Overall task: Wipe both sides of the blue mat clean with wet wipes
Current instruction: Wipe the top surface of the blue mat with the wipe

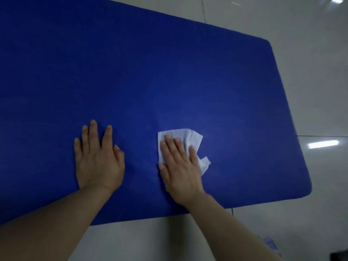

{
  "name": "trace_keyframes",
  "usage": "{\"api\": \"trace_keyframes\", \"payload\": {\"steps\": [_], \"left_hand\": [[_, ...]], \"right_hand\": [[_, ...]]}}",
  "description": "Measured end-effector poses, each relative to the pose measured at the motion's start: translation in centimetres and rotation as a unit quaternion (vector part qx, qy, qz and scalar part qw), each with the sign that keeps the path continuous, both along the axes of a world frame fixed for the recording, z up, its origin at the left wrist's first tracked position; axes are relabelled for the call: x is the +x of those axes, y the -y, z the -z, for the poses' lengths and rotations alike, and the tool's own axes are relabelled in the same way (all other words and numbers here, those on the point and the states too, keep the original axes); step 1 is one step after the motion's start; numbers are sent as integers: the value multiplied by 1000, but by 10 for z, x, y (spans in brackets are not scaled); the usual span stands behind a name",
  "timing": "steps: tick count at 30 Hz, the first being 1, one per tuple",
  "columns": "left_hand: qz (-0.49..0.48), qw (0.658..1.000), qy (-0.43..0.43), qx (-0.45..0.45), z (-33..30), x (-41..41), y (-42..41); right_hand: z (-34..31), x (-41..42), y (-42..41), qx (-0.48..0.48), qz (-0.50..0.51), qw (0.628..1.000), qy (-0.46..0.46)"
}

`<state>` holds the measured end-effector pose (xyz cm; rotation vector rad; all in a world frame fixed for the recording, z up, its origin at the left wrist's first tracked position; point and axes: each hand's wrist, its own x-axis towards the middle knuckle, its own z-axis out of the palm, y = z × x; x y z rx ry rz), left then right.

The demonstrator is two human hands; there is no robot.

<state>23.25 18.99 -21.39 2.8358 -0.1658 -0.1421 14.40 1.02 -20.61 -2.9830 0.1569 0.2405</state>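
Note:
A large blue mat (150, 72) lies flat on a pale tiled floor and fills most of the view; its right end with rounded corners shows. My left hand (98, 157) rests palm down on the mat near its front edge, fingers spread, holding nothing. To its right, my right hand (178, 164) presses flat on a crumpled white wet wipe (194, 138), which sticks out beyond the fingertips and to the right of the hand. The part of the wipe under the palm is hidden.
Glossy white floor tiles (310, 91) surround the mat on the right and in front, with bright light reflections. A pale bluish, blurred object (271, 245) lies on the floor at the lower right, and a dark thing (341, 257) sits in the bottom right corner.

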Motion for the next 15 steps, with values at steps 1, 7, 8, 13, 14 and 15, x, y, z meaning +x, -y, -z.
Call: {"api": "trace_keyframes", "payload": {"steps": [1, 7, 8, 13, 14, 15], "left_hand": [[0, 1000, 2, 0, 0, 1, 0], [4, 1000, 12, 0, 4, 0, -2], [5, 1000, 12, 1, 5, 0, -2], [6, 1000, 8, -2, 4, 0, -2], [7, 1000, 9, -5, 4, 0, -1], [5, 1000, 8, -6, 3, 1, -2]], "right_hand": [[-1, 4, 6, -1, -4, 1000, -2], [-2, -1, 70, -18, 342, 937, -63], [-2, 1, 64, -30, 352, 934, -62], [2, 21, -3, 13, 39, 999, -3], [2, 24, -4, 9, -14, 1000, -4], [2, 27, 3, 3, -37, 999, -7]]}}
